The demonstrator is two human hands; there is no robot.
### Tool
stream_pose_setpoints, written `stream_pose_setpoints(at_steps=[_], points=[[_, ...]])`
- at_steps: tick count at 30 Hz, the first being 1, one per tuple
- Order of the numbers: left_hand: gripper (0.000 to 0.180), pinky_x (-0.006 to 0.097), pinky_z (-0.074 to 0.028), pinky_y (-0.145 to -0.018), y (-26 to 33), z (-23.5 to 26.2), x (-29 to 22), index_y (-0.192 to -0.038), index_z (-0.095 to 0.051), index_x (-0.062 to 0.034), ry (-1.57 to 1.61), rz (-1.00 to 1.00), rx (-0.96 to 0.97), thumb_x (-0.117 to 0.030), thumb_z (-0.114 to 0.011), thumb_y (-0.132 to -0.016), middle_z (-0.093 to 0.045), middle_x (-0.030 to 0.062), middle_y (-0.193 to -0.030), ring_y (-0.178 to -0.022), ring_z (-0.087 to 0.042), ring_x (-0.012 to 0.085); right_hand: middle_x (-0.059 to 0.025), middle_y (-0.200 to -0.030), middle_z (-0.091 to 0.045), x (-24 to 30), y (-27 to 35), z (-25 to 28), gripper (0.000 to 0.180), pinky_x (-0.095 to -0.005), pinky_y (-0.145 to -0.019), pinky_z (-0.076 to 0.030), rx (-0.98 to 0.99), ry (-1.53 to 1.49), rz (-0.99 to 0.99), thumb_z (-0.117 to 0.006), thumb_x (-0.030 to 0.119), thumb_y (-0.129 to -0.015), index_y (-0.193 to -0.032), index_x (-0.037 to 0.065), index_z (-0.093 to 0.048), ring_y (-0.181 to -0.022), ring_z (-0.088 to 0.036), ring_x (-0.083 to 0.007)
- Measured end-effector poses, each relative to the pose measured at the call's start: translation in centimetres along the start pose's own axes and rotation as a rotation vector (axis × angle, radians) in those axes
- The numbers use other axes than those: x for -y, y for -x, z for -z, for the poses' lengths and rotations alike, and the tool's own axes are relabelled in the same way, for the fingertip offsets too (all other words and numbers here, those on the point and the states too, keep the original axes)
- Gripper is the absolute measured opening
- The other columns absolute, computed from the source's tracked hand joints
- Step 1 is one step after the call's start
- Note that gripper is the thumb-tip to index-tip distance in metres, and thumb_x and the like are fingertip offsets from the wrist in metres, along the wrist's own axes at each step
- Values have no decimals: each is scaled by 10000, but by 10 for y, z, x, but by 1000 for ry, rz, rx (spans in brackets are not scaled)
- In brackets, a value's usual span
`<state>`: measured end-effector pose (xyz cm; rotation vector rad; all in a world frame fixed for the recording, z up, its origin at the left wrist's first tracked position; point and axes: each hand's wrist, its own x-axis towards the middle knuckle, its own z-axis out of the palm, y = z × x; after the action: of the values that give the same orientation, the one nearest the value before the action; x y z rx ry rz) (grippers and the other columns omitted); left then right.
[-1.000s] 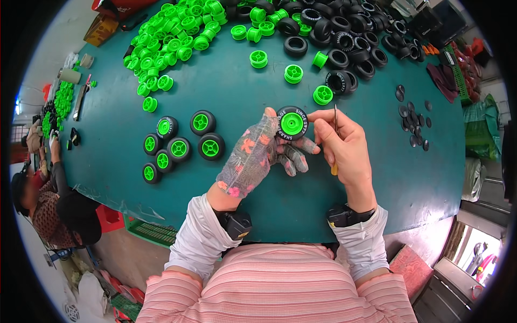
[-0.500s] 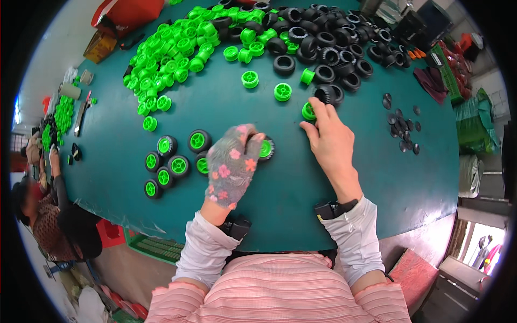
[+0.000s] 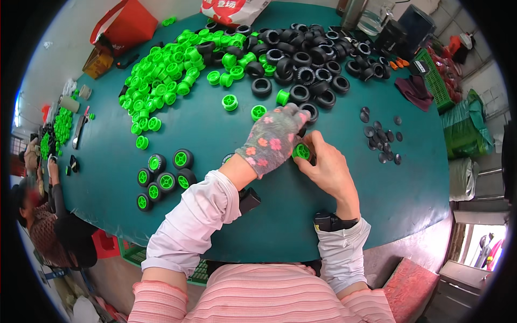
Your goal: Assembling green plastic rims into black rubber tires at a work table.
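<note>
My gloved left hand (image 3: pixel 272 139), in a grey flowered glove, reaches across to the right. Its fingers curl over a black rubber tyre (image 3: pixel 310 112), which they partly hide. Close beside it, my bare right hand (image 3: pixel 331 168) pinches a green plastic wheel hub (image 3: pixel 301 151) between thumb and fingers. To the left lies a group of green hubs fitted in black tyres (image 3: pixel 167 182). Another assembled wheel (image 3: pixel 227 158) shows only in part behind my left wrist. A loose green hub (image 3: pixel 258 112) and a second one (image 3: pixel 282 97) lie just beyond the glove.
A heap of green hubs (image 3: pixel 161 75) and a heap of black tyres (image 3: pixel 301 59) cover the far table. Small black discs (image 3: pixel 381 137) lie at the right, near a dark cloth (image 3: pixel 413 92). A person (image 3: pixel 46 220) sits at the far left beside the green table (image 3: pixel 269 231).
My left hand has left the assembled wheel and moved right to the tyre. My right hand has drawn nearer with the green hub. The whole view has shifted slightly.
</note>
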<state>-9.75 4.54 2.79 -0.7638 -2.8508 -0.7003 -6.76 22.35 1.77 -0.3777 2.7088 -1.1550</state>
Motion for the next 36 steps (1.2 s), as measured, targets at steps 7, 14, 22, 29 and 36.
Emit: stream_pose_setpoints(at_steps=[7,14,22,29,36], points=[[494,375,-566,-943,47,15,-2,-1389,-492,-20,1157,377,-69,-157,-677,-952,-582,86,-1242,-1125,-613,187,-44,-906,-620,1,0,13,387,-268,-575,-396,-240,-575,-56,-757,153,-832,-1152,31,-576,-598,-456,-113],[568,426,-535,-1019,88,0,-14,-1467,-412,-2,1755,450,-186,-298,-607,-1023,-552,114,-1312,-1200,-581,212,-4,-962,-589,20,5,-1,304,-249,-597,-407,-68,-541,169,-781,72,-812,-1095,14,-687,-681,-495,-93],[486,302,-502,-985,94,-9,-11,-1420,-455,-39,1339,481,-221,-222,-638,-1009,-581,66,-1241,-1103,-586,137,-30,-990,-594,32,2,-31,374,-288,-637,-476,-109,-297,214,-809,65,-779,-1120,17,-663,-719,-591,-155],[443,255,-526,-904,96,-11,-4,-1371,-490,-48,1577,646,-223,-151,-672,-980,-592,52,-1206,-1081,-581,103,-24,-986,-616,41,2,-27,415,-303,-575,-433,9,-359,112,-836,31,-716,-1079,22,-635,-623,-511,-138],[371,266,-536,-903,97,-14,-4,-1366,-498,-35,1623,618,-257,-129,-593,-1020,-616,69,-1189,-1076,-596,104,-39,-1003,-636,35,0,-40,411,-294,-680,-523,-85,-281,168,-852,68,-717,-1063,28,-634,-782,-661,-154]])
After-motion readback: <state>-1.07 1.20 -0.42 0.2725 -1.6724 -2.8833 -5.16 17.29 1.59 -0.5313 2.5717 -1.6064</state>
